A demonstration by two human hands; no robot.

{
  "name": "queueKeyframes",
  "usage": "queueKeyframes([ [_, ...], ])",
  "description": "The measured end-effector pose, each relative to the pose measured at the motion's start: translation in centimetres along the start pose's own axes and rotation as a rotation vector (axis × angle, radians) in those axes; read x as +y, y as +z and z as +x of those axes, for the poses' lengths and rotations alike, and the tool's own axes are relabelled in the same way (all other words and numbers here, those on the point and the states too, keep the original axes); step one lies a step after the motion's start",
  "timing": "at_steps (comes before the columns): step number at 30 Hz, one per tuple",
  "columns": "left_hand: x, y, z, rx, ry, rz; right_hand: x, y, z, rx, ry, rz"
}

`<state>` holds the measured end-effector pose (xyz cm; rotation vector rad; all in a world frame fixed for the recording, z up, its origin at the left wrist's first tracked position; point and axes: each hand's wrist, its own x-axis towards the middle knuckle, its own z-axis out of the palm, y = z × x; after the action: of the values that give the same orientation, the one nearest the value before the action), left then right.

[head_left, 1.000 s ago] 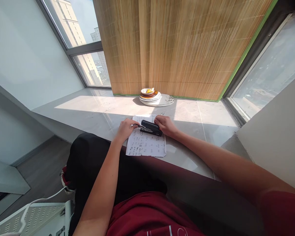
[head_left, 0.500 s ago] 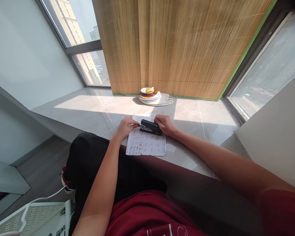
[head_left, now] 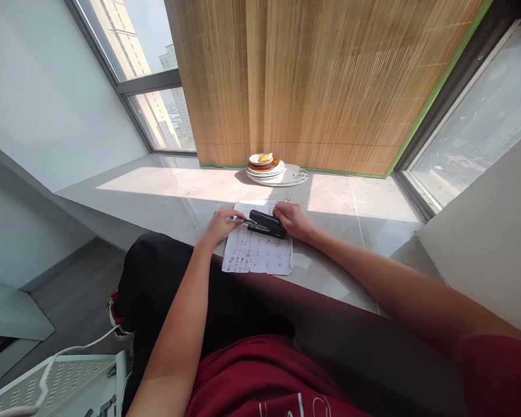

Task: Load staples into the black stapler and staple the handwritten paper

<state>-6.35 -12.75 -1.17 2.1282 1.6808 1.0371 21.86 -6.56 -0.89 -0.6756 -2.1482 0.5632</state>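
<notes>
A black stapler (head_left: 266, 223) lies across a handwritten sheet of paper (head_left: 257, 253) on the grey stone sill (head_left: 165, 197). My right hand (head_left: 292, 220) grips the stapler's right end. My left hand (head_left: 222, 224) pinches the metal front end of the stapler at its left tip, with the fingers resting on the paper's left edge. The sheet's near edge reaches the front edge of the sill, above my black-clad knee.
A stack of plates (head_left: 267, 168) with a small yellow item on top stands on a wide platter (head_left: 293, 175) against the bamboo blind (head_left: 321, 87). Windows flank the blind. A white perforated metal object (head_left: 56, 385) with a cable sits at lower left.
Both hands and the stapler stay in nearly the same spot on the paper; only the camera view shifts slightly.
</notes>
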Motion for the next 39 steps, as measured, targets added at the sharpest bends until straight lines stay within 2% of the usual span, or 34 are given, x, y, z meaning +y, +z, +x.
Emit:
queueKeyframes([
  [7, 0.1, -0.4, -0.6, 0.055, -0.056, 0.024, 0.3, 0.0, 0.0, 0.001, -0.005, -0.014],
  [10, 0.2, -0.4, -0.8, 0.094, -0.075, 0.004, 0.2, -0.3, -0.1, 0.002, -0.024, 0.046],
  [13, 0.2, -0.4, -0.8, 0.099, 0.007, -0.035, -0.1, -0.4, -0.2, -0.079, -0.111, 0.094],
  [15, 0.1, -0.4, -0.8, 0.099, 0.079, -0.013, -0.3, -0.3, -0.3, -0.148, -0.158, 0.044],
  [21, -0.3, -1.0, -1.4, 0.146, 0.106, 0.14, -0.5, 0.1, -0.6, -0.221, -0.129, -0.074],
  [26, -0.2, -1.4, -1.9, 0.132, 0.049, 0.118, -0.4, 0.0, -0.6, -0.22, -0.112, -0.074],
  [30, 0.3, -1.4, -2.1, 0.203, -0.021, 0.006, -0.2, 0.0, -0.6, -0.192, -0.117, -0.068],
  [35, 0.6, -1.5, -2.2, 0.187, 0.051, -0.096, 0.1, -0.2, -0.6, -0.132, -0.147, 0.013],
  [39, 0.6, -1.7, -2.4, 0.204, 0.023, -0.171, 0.5, -0.4, -0.4, -0.05, -0.129, 0.071],
])
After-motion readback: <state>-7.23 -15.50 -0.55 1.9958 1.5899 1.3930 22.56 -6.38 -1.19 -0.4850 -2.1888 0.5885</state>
